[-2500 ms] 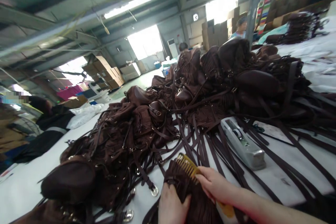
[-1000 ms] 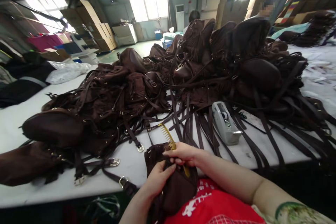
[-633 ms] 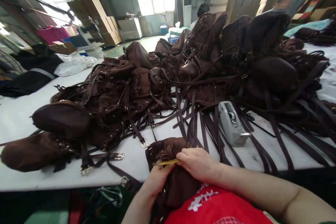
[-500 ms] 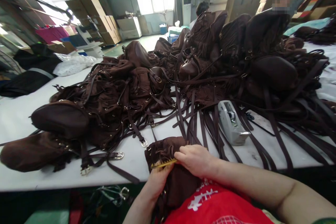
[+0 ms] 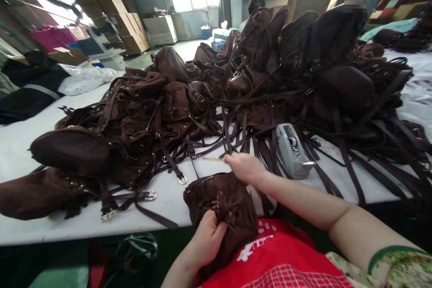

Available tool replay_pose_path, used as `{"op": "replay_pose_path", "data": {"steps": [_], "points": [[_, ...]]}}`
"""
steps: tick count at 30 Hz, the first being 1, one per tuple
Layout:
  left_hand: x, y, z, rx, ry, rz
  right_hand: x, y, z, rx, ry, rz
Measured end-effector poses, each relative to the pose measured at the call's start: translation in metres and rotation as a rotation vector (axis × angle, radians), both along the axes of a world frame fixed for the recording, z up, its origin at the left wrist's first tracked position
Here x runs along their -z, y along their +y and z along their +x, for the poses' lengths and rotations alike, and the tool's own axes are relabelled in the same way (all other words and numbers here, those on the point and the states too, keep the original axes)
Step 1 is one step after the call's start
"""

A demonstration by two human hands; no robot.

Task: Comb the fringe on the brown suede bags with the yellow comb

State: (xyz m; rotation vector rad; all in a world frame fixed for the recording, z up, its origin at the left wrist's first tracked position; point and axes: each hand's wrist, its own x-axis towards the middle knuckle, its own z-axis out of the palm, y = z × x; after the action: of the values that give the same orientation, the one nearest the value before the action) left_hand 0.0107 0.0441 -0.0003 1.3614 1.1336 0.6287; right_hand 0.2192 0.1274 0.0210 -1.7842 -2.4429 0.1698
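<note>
I'm watching L hand point(image 5: 207, 239) pinching fringed bag point(image 5: 232, 202), prob. steadying it | R hand point(image 5: 243, 167) gripping comb point(image 5: 214, 159) edge-on, apart from bag | bag sitting by tabletop point(image 5: 16, 144) near edge, next to red apron point(image 5: 270, 256), prob. for easy reach

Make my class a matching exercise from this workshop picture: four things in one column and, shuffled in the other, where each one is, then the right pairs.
Things
1. Thin yellow comb
2. Grey tape dispenser
3. Crumpled clear plastic
4. Nearest dark brown fringed bag

Places
A. Toward the far left edge of the white table
B. Gripped by the left hand
C. Among dark brown straps
D. Held in the right hand

Pairs: 1-D, 2-C, 3-A, 4-B
</note>
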Motion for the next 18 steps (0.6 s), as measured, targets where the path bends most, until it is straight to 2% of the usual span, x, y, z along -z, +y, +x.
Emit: {"op": "replay_pose_path", "data": {"steps": [2,4,5,7,9,11,13,15,18], "points": [[0.004,0.001,-0.002,0.044,0.001,0.014,-0.008,0.02,0.018,0.209,0.075,-0.004],[0.007,0.006,-0.004,-0.041,-0.007,0.0,-0.017,0.027,0.031,0.215,0.29,-0.017],[0.007,0.009,-0.006,-0.099,-0.015,-0.023,-0.021,0.024,0.035,0.136,0.434,-0.052],[0.006,0.016,-0.008,-0.166,-0.047,-0.081,-0.025,0.01,0.034,-0.116,0.692,-0.21],[0.001,0.02,-0.01,-0.174,-0.097,-0.15,-0.025,-0.007,0.029,-0.375,0.793,-0.434],[-0.003,0.022,-0.012,-0.156,-0.121,-0.215,-0.022,-0.019,0.022,-0.569,0.722,-0.591],[-0.005,0.022,-0.014,-0.111,-0.141,-0.281,-0.02,-0.025,0.018,-0.69,0.566,-0.619],[-0.005,0.023,-0.016,-0.06,-0.176,-0.353,-0.02,-0.027,0.017,-0.711,0.39,-0.563],[-0.003,0.026,-0.021,-0.014,-0.22,-0.397,-0.022,-0.03,0.023,-0.647,0.196,-0.46]]}}
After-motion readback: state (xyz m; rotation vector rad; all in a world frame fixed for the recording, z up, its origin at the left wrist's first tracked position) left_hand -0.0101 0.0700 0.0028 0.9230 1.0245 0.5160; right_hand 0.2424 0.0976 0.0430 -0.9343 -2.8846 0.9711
